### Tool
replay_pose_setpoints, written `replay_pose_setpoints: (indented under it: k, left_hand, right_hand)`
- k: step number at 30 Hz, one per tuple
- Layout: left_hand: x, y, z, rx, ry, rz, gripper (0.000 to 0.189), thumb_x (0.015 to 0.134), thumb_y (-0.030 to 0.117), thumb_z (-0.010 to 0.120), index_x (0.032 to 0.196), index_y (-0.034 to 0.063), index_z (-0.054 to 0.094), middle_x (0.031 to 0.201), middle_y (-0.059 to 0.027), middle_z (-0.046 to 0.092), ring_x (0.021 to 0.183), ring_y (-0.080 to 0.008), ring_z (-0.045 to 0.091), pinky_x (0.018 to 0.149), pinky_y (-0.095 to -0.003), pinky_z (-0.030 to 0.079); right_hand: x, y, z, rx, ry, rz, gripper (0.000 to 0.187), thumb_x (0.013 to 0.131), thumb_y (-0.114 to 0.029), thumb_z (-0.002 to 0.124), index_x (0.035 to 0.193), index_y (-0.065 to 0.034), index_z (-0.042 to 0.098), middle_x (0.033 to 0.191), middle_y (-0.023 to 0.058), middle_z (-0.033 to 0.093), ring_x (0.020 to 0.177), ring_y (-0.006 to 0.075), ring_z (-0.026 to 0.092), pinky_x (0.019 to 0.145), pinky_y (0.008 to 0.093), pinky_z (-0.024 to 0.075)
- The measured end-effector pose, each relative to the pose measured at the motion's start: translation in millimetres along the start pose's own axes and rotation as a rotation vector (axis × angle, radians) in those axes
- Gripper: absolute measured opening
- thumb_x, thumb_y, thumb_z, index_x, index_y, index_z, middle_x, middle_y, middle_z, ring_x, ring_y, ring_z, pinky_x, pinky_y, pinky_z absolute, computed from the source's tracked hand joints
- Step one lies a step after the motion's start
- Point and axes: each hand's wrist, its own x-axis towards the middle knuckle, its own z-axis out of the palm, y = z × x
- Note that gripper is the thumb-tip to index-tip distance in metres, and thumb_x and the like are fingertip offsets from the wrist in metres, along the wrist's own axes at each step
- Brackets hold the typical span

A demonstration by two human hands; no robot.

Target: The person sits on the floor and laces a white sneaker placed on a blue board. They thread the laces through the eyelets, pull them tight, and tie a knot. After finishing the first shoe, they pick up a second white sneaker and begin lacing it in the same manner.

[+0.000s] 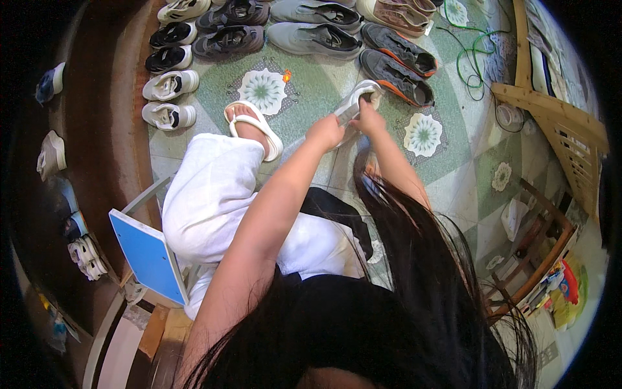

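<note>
Both of my hands hold a light grey and white shoe (351, 108) out over the tiled floor, right of my sandalled foot. My left hand (325, 131) grips its side near the lower end. At its upper end, my right hand (370, 116) has fingers at the shoe's opening. A dark grey shoe with an orange-edged sole (396, 80) lies just beyond, to the right, beside its mate. Parts of the held shoe are hidden by my fingers. My foot wears a white thong sandal (265, 127).
Rows of paired shoes, among them grey slip-ons (313, 40) and white sneakers (170, 86), stand ahead and left. A blue-topped stool (148, 253) is at my left. A green cord (474, 58), a wooden frame (549, 109) and a wooden chair (554, 267) are on the right.
</note>
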Motion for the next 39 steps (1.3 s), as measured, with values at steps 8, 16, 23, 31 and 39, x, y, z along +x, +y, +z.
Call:
replay_pose_setpoints:
  k: [8, 16, 23, 31, 39]
  left_hand:
    - [-5, -2, 6, -0.021, 0.006, -0.007, 0.049, 0.079, 0.026, 0.057, 0.124, 0.0100, 0.047, 0.115, -0.0161, 0.058, 0.105, -0.0319, 0.057, 0.090, -0.0400, 0.045]
    - [-11, -3, -31, 0.144, 0.071, 0.160, 0.075, 0.071, 0.026, 0.070, 0.135, 0.0135, 0.033, 0.124, -0.0194, 0.051, 0.111, -0.0368, 0.051, 0.093, -0.0421, 0.042]
    - [-56, 15, -75, 0.182, 0.387, 0.203, 0.101, 0.065, 0.028, 0.077, 0.144, 0.0221, 0.013, 0.143, -0.0177, 0.026, 0.129, -0.0401, 0.029, 0.100, -0.0504, 0.034]
    - [-167, -6, -206, 0.224, 0.924, 0.267, 0.103, 0.062, 0.033, 0.079, 0.143, 0.0318, 0.014, 0.143, -0.0167, 0.027, 0.132, -0.0368, 0.025, 0.098, -0.0619, 0.026]
    - [-368, -139, -245, 0.195, 1.252, 0.013, 0.101, 0.062, 0.025, 0.079, 0.142, 0.0339, 0.019, 0.140, -0.0153, 0.033, 0.129, -0.0352, 0.032, 0.097, -0.0549, 0.033]
  right_hand:
    - [11, 13, 4, 0.111, 0.021, -0.042, 0.045, 0.064, -0.033, 0.078, 0.096, -0.0085, 0.059, 0.087, 0.0137, 0.065, 0.087, 0.0324, 0.062, 0.072, 0.0420, 0.0478]
    - [-41, -33, -58, 0.338, 0.151, -0.131, 0.040, 0.066, -0.031, 0.077, 0.092, -0.0059, 0.061, 0.079, 0.0128, 0.066, 0.077, 0.0287, 0.065, 0.066, 0.0385, 0.0485]
    - [-72, -110, -129, 0.446, 0.402, -0.330, 0.033, 0.068, -0.024, 0.077, 0.089, -0.0029, 0.062, 0.070, 0.0083, 0.063, 0.062, 0.0161, 0.059, 0.059, 0.0303, 0.0461]
    - [-125, -265, -199, 0.749, 0.517, -0.658, 0.031, 0.069, -0.023, 0.077, 0.077, -0.0011, 0.057, 0.064, 0.0110, 0.060, 0.058, 0.0190, 0.058, 0.054, 0.0340, 0.0437]
    - [-282, -441, -173, 0.681, 0.265, -1.033, 0.024, 0.076, -0.018, 0.071, 0.081, 0.0004, 0.058, 0.061, 0.0084, 0.060, 0.050, 0.0135, 0.055, 0.048, 0.0293, 0.0434]
